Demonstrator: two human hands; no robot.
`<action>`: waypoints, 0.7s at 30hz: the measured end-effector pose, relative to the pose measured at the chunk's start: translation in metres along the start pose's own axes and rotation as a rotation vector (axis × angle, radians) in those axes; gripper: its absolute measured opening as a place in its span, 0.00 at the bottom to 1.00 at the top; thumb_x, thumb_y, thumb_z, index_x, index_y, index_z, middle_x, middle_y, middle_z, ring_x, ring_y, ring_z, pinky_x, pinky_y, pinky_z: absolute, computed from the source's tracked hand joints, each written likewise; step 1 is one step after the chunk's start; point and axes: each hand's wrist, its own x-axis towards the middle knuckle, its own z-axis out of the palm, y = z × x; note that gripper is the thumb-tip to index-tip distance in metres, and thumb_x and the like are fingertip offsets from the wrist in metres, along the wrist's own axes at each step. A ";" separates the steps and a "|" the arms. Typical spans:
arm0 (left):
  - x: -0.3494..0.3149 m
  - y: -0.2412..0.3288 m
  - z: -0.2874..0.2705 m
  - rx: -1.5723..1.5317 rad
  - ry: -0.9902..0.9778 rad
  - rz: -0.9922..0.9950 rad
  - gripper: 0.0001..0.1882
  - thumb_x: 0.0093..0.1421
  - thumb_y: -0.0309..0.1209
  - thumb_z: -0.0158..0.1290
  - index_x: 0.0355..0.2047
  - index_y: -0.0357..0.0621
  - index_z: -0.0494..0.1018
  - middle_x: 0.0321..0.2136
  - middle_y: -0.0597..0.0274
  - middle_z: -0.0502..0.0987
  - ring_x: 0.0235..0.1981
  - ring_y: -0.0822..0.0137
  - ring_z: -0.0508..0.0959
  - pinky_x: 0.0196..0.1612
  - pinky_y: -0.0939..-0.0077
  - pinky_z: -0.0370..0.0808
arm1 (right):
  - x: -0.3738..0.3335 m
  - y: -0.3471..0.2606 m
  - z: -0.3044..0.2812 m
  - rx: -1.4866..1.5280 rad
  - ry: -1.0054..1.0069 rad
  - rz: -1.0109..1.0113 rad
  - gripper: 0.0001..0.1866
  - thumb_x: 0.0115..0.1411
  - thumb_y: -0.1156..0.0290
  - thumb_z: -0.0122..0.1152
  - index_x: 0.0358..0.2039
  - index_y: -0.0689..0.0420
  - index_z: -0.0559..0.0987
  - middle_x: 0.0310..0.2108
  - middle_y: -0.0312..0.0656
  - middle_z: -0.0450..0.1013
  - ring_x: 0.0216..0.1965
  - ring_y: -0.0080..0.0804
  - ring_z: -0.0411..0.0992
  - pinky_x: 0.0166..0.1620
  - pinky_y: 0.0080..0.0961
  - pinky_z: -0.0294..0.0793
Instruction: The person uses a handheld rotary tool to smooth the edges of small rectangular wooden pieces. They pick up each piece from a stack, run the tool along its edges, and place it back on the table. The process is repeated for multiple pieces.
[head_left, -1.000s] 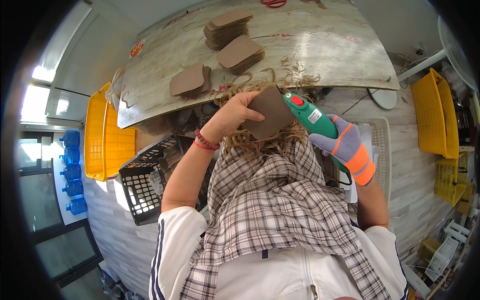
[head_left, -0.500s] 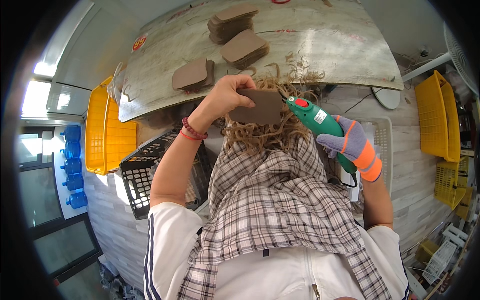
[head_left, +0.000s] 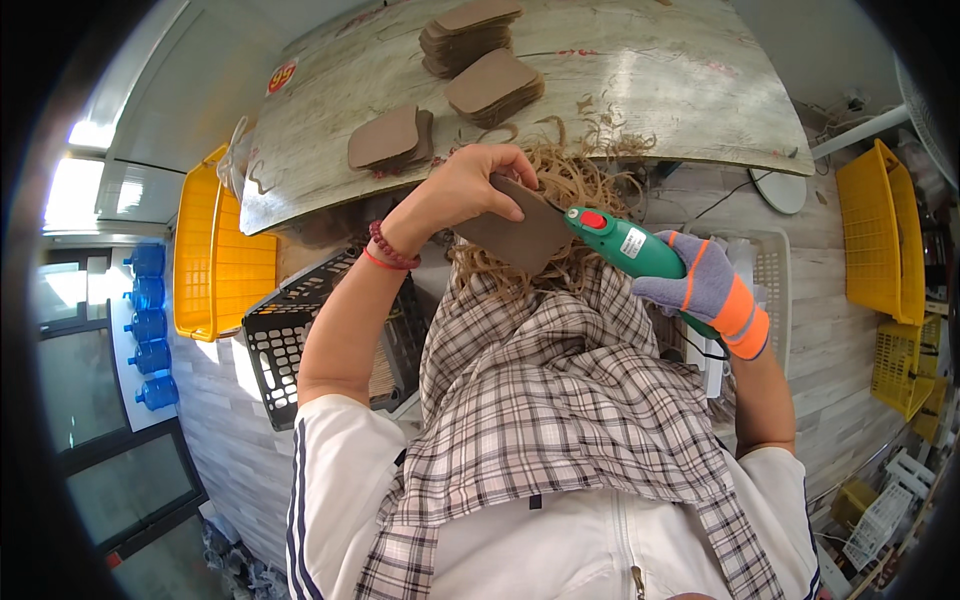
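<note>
Slip risk

The left hand (head_left: 478, 186) pinches a brown pad (head_left: 533, 238) over curly scraps (head_left: 578, 180); the gloved right hand (head_left: 704, 282) grips a green tool (head_left: 628, 243), its tip (head_left: 571, 213) at the pad's edge. If the pad twists, the tip could nick bare fingers (head_left: 509, 155).

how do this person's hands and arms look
The bare left hand has a dark red beaded bracelet and thin red cord at its wrist. The right hand wears a greyish-purple fabric glove with orange lines and cuff. White fabric sleeves carry dark stripes.
</note>
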 end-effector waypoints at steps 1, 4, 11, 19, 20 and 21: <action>0.002 -0.002 0.002 0.025 -0.012 0.017 0.17 0.43 0.19 0.61 0.36 0.40 0.74 0.26 0.70 0.74 0.30 0.77 0.72 0.38 0.81 0.68 | 0.001 -0.002 0.001 -0.013 -0.009 0.008 0.28 0.46 0.56 0.74 0.41 0.62 0.76 0.20 0.35 0.73 0.18 0.17 0.69 0.24 0.17 0.69; 0.005 0.001 0.008 0.036 -0.052 0.007 0.22 0.42 0.19 0.61 0.40 0.41 0.72 0.26 0.71 0.72 0.30 0.77 0.71 0.39 0.81 0.67 | 0.005 -0.009 0.003 -0.059 -0.023 0.014 0.26 0.47 0.62 0.74 0.43 0.62 0.75 0.21 0.33 0.72 0.19 0.14 0.66 0.23 0.15 0.66; 0.003 -0.006 0.005 -0.021 0.027 0.052 0.25 0.41 0.18 0.60 0.43 0.41 0.71 0.29 0.69 0.72 0.32 0.77 0.71 0.43 0.82 0.67 | 0.018 -0.003 0.016 0.045 0.012 0.028 0.25 0.48 0.63 0.73 0.43 0.62 0.75 0.21 0.33 0.71 0.19 0.15 0.65 0.24 0.16 0.66; -0.017 -0.024 -0.025 -0.248 0.180 -0.202 0.18 0.44 0.18 0.61 0.39 0.37 0.74 0.34 0.64 0.77 0.34 0.73 0.76 0.40 0.80 0.73 | 0.015 -0.004 0.023 -0.029 0.011 -0.014 0.26 0.48 0.62 0.73 0.43 0.62 0.75 0.22 0.33 0.72 0.21 0.14 0.66 0.25 0.16 0.66; -0.018 -0.028 -0.024 -0.260 0.243 -0.186 0.16 0.44 0.18 0.62 0.36 0.36 0.76 0.31 0.63 0.78 0.32 0.73 0.77 0.38 0.81 0.74 | 0.016 -0.003 0.025 -0.031 0.014 -0.022 0.26 0.48 0.62 0.74 0.43 0.62 0.75 0.22 0.33 0.72 0.21 0.14 0.66 0.25 0.16 0.66; -0.019 -0.031 -0.024 -0.336 0.267 -0.185 0.15 0.45 0.18 0.62 0.35 0.37 0.76 0.30 0.63 0.78 0.31 0.73 0.77 0.37 0.81 0.74 | 0.017 -0.003 0.027 -0.033 0.018 -0.030 0.26 0.48 0.62 0.74 0.43 0.62 0.75 0.22 0.33 0.72 0.21 0.14 0.66 0.25 0.16 0.66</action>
